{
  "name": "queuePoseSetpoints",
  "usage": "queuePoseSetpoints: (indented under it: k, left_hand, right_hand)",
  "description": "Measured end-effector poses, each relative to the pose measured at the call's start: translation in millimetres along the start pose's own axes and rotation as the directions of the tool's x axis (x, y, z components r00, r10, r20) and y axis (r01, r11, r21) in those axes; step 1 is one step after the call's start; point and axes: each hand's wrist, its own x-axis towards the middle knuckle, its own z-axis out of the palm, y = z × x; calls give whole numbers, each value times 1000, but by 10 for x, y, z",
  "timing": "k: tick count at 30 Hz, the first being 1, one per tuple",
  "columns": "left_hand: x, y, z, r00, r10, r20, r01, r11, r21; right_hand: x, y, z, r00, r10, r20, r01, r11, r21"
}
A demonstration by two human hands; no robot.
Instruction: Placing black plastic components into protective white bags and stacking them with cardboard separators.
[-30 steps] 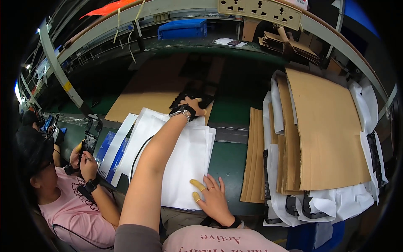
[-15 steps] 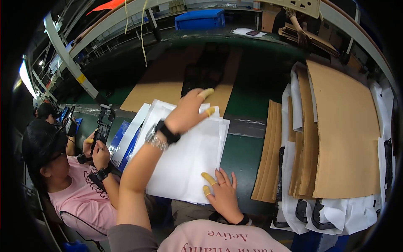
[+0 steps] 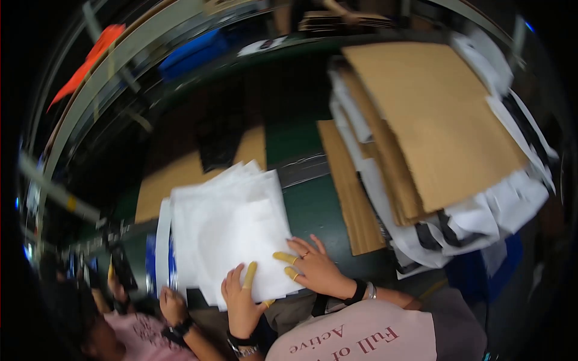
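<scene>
A stack of thin white sheets (image 3: 229, 222) lies in front of me, its corners fanned out unevenly at the far side. My left hand (image 3: 242, 304) rests at the near edge of the stack, fingers stretched out over the paper and thumb by the rim. Close to it, my right hand (image 3: 316, 272) touches the near right corner with its fingers spread. Yellow finger cots cover some fingertips of both hands. Neither hand grips anything. Beyond the sheets, a dark, frame-like part (image 3: 220, 141) lies in shadow on a flat cardboard sheet (image 3: 159, 195).
On the right stands a tall pile of cardboard sheets (image 3: 433, 114) interleaved with white wrapping and black parts. A folded cardboard strip (image 3: 349, 192) leans beside it. A co-worker (image 3: 114, 331) sits at left with a black part (image 3: 123, 268). Far back are a blue bin (image 3: 195, 54) and another person's hands (image 3: 351, 18).
My left hand has come back from the far part of the white stack to its near edge, beside my right hand. The view has swung to the right, and the sheets look more fanned.
</scene>
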Motion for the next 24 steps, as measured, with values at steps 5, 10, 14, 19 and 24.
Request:
queuePoseSetpoints:
  k: [5,10,14,19,24]
  left_hand:
    - [-121,-144,126,996,56,-75,-54,998,26]
    - [-154,-208,147,980,138,-144,-130,989,64]
    - [-158,-382,230,979,164,-123,-153,983,97]
    - [-164,-320,177,992,93,-84,-87,994,73]
    - [-132,-413,300,982,89,-166,-85,996,29]
  right_hand:
    - [-238,-116,-225,952,-302,-54,283,797,533]
    - [-963,-302,-1385,877,-266,401,-76,747,660]
    - [-1514,-809,-2582,976,193,-106,-97,808,582]
    - [-1819,-471,-3795,691,-88,-718,-635,401,-660]
    - [-1902,529,-4557,617,264,-742,-781,326,-533]
